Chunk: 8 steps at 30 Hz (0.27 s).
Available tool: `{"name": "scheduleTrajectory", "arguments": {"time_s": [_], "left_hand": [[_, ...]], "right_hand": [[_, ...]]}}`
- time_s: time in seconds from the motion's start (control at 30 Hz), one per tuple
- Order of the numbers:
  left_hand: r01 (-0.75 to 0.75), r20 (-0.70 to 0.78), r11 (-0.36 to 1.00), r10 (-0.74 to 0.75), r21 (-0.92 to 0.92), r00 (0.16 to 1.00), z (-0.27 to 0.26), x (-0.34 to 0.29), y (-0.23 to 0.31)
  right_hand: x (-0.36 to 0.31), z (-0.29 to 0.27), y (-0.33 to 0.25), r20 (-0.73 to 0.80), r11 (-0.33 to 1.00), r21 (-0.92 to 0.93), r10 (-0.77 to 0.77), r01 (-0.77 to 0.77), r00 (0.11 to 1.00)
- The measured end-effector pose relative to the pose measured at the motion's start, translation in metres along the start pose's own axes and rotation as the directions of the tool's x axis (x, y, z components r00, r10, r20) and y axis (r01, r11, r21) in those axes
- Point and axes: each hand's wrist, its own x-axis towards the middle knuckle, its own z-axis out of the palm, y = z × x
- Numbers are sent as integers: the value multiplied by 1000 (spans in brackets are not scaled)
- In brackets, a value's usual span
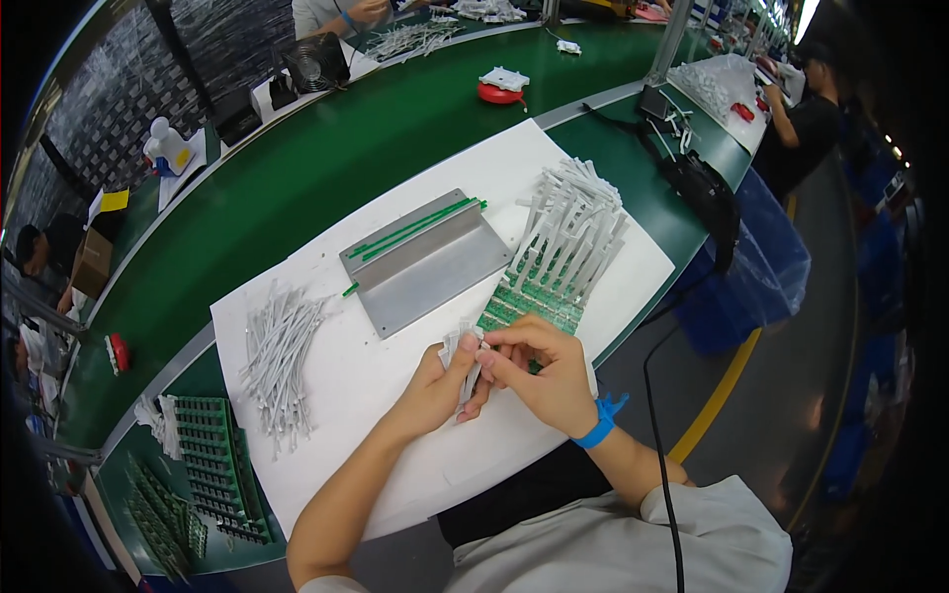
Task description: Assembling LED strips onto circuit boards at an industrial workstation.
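Note:
Over the near part of the white sheet (386, 435), my two hands meet. My left hand (435, 387) is closed around a few short white cables (454, 341), whose ends stick out above and below the fingers. The thumb and fingers of my right hand (546, 374) are pinched at these cables' side; what the fingertips grip is hidden. Just beyond my right hand lie green circuit boards (534, 308) in rows, with many white cables (571, 227) fanning out from them. Left of my hands rests a pile of loose white cables (280, 361).
An L-shaped metal plate (435, 282) with green strips (415, 227) lies beyond my hands. Board panels (213, 460) stack at lower left. A green conveyor belt (395, 128) curves past, carrying a red round thing (501, 92). A black strap (697, 193) hangs at the right edge.

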Motion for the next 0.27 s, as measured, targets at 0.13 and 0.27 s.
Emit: {"name": "scheduleTrajectory", "arguments": {"time_s": [0.13, 0.27], "left_hand": [[4, -76, 989, 8, 150, 997, -4, 3, -3], [-208, -275, 977, 213, 45, 938, -2, 11, -18]], "right_hand": [[-3, -2, 0, -4, 995, 49, 91, -91, 996], [-8, -3, 3, -59, 969, 142, 210, -200, 976]]}}
